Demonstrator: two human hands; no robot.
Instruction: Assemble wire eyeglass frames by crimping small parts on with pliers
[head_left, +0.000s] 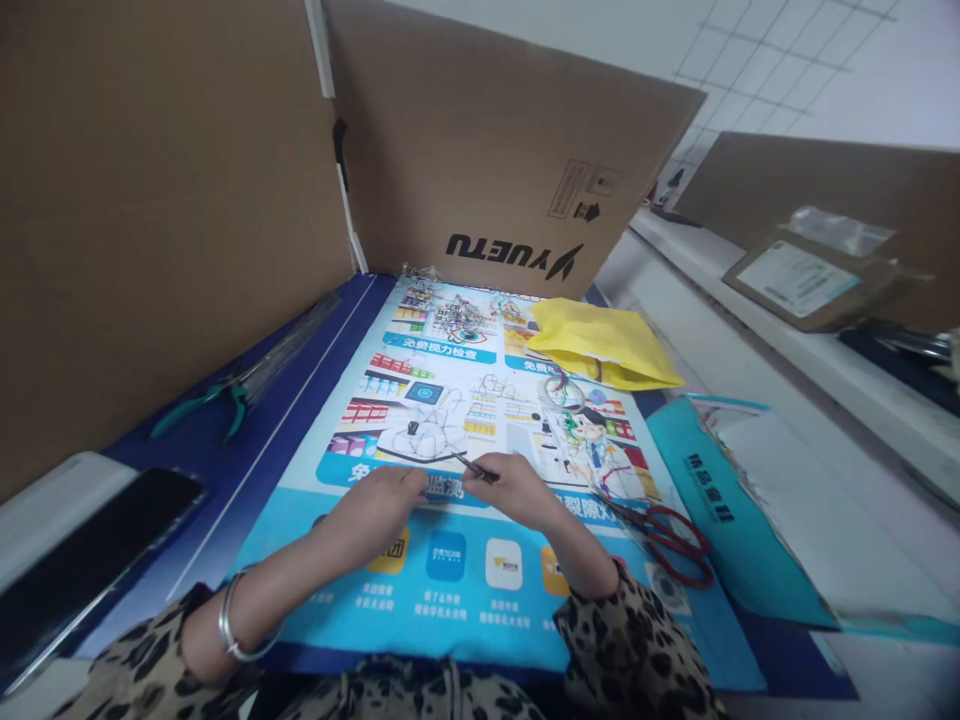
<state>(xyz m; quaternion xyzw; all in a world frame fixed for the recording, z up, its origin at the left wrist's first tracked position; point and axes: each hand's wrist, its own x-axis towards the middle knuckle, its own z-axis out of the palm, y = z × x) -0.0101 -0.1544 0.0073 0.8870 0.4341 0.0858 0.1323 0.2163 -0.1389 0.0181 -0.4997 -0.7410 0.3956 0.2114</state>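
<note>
My left hand is over the printed poster sheet, fingertips pinched together. Whatever lies between them is too small to make out. Close beside it, my right hand is closed around a thin, pointed dark metal tool, its tip aimed up and to the left. The tool's other end is hidden in the palm. Above the hands, a tangle of thin wire-like pieces lies on the sheet. Red-handled scissors rest right of my right forearm.
Tall cardboard panels stand at the back and left. Teal-handled pliers and a black phone are on the left. A yellow pouch, a clear tape roll and a teal packet lie toward the right.
</note>
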